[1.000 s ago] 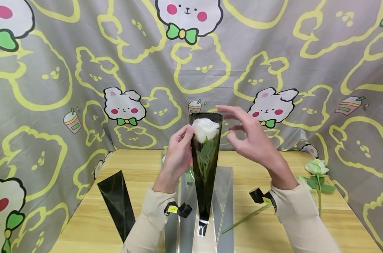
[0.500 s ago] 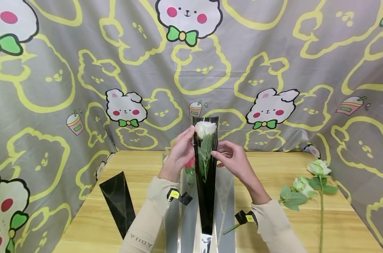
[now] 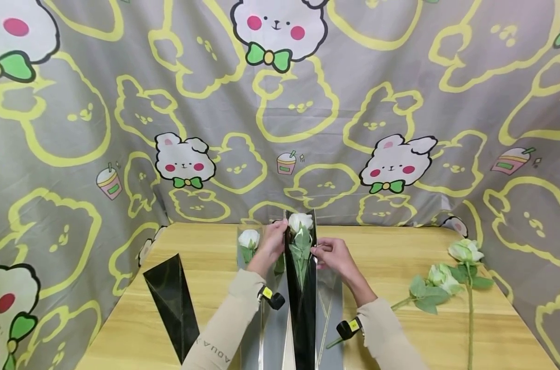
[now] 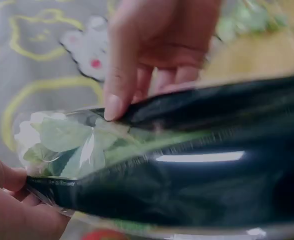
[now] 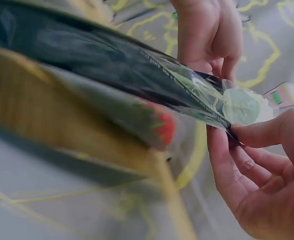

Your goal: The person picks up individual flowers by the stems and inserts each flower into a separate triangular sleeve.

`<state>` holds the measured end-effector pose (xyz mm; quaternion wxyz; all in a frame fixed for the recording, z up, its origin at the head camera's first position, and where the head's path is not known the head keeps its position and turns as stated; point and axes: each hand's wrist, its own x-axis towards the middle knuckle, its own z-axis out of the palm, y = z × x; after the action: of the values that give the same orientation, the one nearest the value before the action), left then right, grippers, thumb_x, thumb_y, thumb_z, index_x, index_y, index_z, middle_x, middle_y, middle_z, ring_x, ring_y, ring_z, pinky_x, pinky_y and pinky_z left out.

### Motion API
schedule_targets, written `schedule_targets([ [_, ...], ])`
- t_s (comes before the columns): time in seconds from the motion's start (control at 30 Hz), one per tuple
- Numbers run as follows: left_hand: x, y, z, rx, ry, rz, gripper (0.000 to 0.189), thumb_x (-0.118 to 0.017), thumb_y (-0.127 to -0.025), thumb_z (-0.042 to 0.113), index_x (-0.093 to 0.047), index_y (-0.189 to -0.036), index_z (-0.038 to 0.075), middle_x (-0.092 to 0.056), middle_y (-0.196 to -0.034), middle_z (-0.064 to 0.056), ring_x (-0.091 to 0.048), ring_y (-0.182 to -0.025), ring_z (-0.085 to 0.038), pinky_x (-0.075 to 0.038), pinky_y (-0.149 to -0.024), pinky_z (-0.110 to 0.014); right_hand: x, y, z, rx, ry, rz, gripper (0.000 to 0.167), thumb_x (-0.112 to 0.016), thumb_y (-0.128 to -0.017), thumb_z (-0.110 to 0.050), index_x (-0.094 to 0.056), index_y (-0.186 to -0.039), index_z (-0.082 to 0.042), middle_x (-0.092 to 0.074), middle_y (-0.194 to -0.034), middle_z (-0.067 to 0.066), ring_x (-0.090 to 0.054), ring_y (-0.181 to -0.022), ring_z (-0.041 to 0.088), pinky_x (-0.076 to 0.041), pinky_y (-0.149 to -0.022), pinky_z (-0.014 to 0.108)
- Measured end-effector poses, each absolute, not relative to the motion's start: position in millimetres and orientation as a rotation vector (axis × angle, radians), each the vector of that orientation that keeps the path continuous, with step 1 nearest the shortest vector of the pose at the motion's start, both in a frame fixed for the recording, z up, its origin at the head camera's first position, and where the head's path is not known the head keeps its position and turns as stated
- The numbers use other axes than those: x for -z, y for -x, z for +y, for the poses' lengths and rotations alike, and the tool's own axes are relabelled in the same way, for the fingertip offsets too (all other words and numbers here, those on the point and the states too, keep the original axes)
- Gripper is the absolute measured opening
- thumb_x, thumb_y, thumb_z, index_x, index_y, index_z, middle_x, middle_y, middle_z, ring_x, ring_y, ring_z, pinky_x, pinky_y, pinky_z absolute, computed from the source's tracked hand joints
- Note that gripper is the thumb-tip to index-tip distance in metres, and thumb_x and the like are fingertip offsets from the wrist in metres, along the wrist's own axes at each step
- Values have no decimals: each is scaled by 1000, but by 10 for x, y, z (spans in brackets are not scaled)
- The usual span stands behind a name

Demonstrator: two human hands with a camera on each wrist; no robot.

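Black wrapper (image 3: 303,318), white rose (image 3: 301,222) inside, is held above the tabletop (image 3: 205,252), its opposite upper edges pinched by left hand (image 3: 271,242) and right hand (image 3: 335,254); film could be creased or torn if tugged unevenly.

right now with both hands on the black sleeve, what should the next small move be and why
Probably lower the held black sleeve onto the table: the white rose already sits inside, its bloom below the top edge, and the left hand and right hand pinch opposite edges.
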<state>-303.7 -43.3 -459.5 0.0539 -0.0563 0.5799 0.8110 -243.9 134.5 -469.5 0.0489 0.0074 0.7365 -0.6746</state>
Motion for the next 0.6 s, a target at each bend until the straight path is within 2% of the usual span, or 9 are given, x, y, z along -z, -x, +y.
schedule_targets([
  [0.1, 4760, 3059, -430, -2362, 193, 2006, 29, -57, -106, 11, -70, -88, -7, -50, -63, 2, -44, -52, -6, -39, -51, -18, 4827, 2455, 1325, 2037, -91, 2243, 30, -65, -95, 5, -60, -122, 17, -74, -98, 20, -65, -65, 13, -58, -57, 27],
  [0.2, 4870, 3048, -439, -2208, 210, 2243, 28, -63, -102, 12, -73, -82, -4, -48, -56, 4, -42, -47, -5, -35, -46, -18, 4938, 2451, 1312, 2023, -145, 2241, 34, -66, -93, 6, -58, -124, 18, -74, -99, 23, -65, -63, 14, -58, -55, 27],
  [0.3, 4919, 3049, -438, -2089, 206, 2374, 29, -64, -100, 10, -71, -77, -7, -48, -55, 5, -41, -47, -5, -35, -46, -18, 5002, 2445, 1316, 2014, -193, 2218, 37, -67, -92, 6, -57, -126, 18, -73, -100, 23, -65, -63, 15, -59, -57, 29],
  [0.4, 4931, 3061, -440, -2060, 197, 2368, 24, -62, -99, 7, -73, -86, -10, -54, -63, 2, -47, -53, -7, -42, -51, -19, 5042, 2446, 1317, 2006, -235, 2211, 37, -67, -91, 6, -58, -125, 17, -73, -98, 21, -65, -63, 15, -59, -58, 29],
  [0.47, 4930, 3072, -443, -2093, 194, 2307, 22, -60, -100, 5, -74, -98, -12, -61, -72, -2, -54, -61, -8, -48, -57, -20, 5068, 2452, 1317, 1996, -261, 2219, 32, -67, -91, 6, -60, -121, 16, -73, -93, 17, -65, -63, 15, -59, -57, 29],
  [0.6, 4905, 3074, -442, -2137, 158, 2286, 26, -59, -102, 4, -69, -118, -14, -73, -99, -20, -67, -83, -18, -55, -72, -24, 5136, 2465, 1303, 1958, -262, 2242, 20, -68, -91, 6, -62, -108, 14, -71, -83, 14, -65, -60, 16, -59, -56, 31],
])
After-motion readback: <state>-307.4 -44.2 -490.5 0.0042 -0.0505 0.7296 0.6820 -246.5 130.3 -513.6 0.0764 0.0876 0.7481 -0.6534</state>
